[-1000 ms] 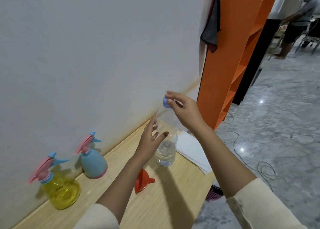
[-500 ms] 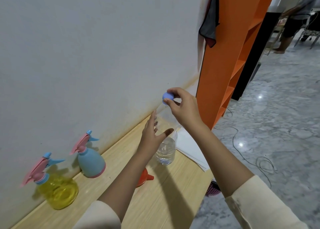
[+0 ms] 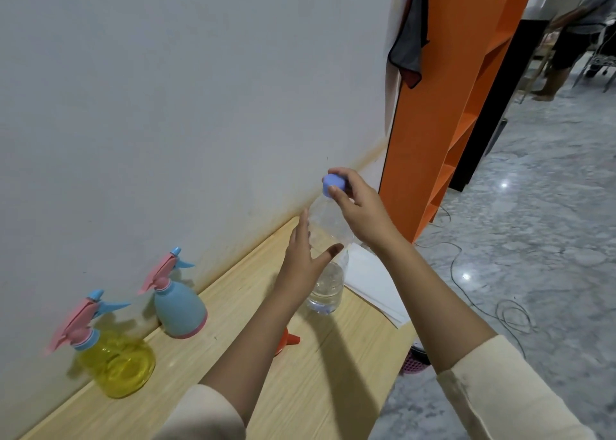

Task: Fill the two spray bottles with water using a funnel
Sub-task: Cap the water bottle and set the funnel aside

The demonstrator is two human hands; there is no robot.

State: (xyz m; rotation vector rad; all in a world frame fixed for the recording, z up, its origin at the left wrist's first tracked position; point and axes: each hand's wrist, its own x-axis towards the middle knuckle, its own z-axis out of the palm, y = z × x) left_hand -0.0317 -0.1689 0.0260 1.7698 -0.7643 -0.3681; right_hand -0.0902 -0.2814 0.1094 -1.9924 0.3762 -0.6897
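Blue cap (image 3: 333,186) now back atop clear bottle (image 3: 328,286), right hand (image 3: 361,213) pinching it, left hand (image 3: 305,266) spread

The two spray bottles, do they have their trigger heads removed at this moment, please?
No, the yellow spray bottle and blue spray bottle both carry their pink trigger heads.

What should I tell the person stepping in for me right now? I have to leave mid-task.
Right hand: fingers on the blue cap of the clear water bottle; whether it is loose is unclear.
Left hand: open beside the bottle, not gripping.
On the wooden shelf: yellow spray bottle and blue spray bottle, heads on; orange funnel lying partly behind the left arm.
Done: nothing filled.
Left: uncap everything, funnel water into both.
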